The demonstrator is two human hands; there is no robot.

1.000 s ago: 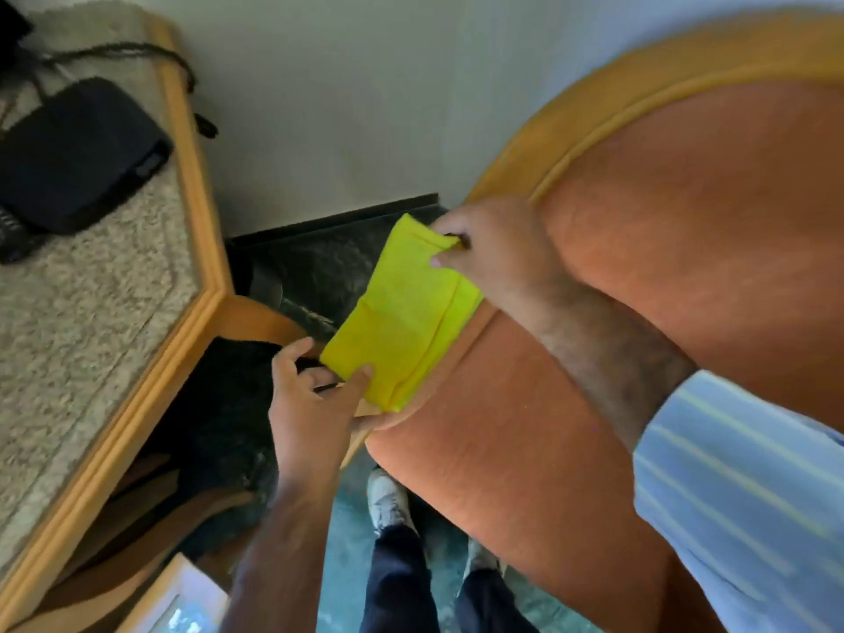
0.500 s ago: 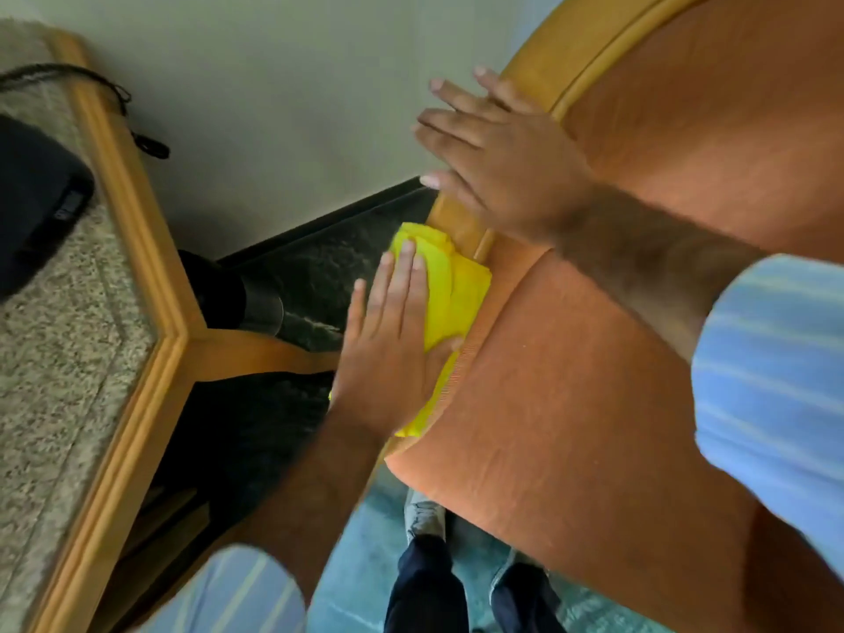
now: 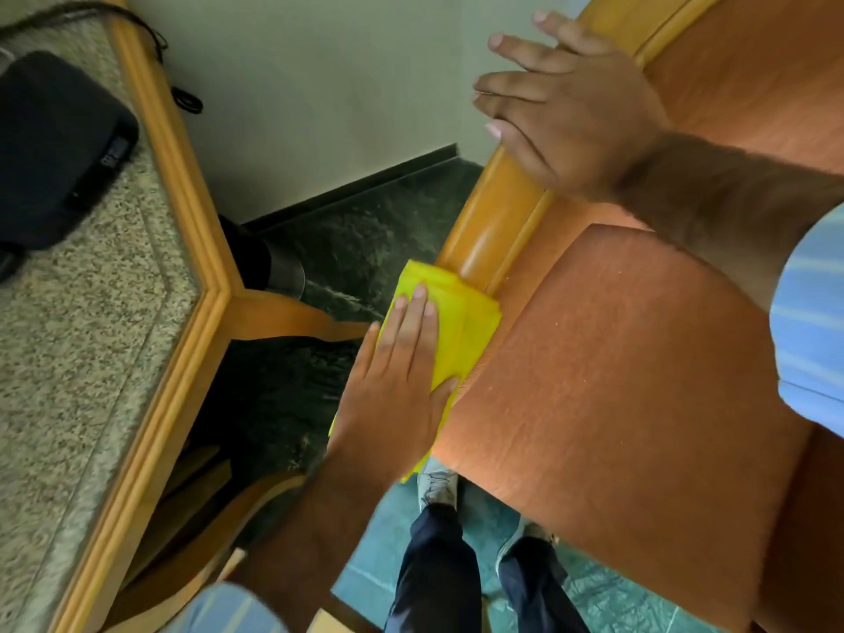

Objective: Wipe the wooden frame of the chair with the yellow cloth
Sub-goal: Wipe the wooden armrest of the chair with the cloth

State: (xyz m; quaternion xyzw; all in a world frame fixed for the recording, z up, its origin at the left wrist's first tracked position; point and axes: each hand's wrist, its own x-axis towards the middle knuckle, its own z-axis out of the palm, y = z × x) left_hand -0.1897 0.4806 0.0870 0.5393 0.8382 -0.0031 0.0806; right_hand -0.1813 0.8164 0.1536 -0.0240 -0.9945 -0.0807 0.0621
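Observation:
The folded yellow cloth lies over the chair's wooden frame, a glossy orange-brown rail curving along the edge of the orange upholstery. My left hand lies flat on the cloth and presses it to the rail, thumb hooked over the cloth's near edge. My right hand rests higher up on the same rail, fingers spread and holding nothing. The cloth's lower end hangs below my left palm.
A granite-topped table with a wooden rim stands close on the left, with a black device and cable on it. A white wall and dark skirting lie behind. My legs and shoes stand on green floor tiles below.
Both hands first held the cloth at the rail. The right hand let go and moved up the rail; the left hand flattened on the cloth and stays pressed there.

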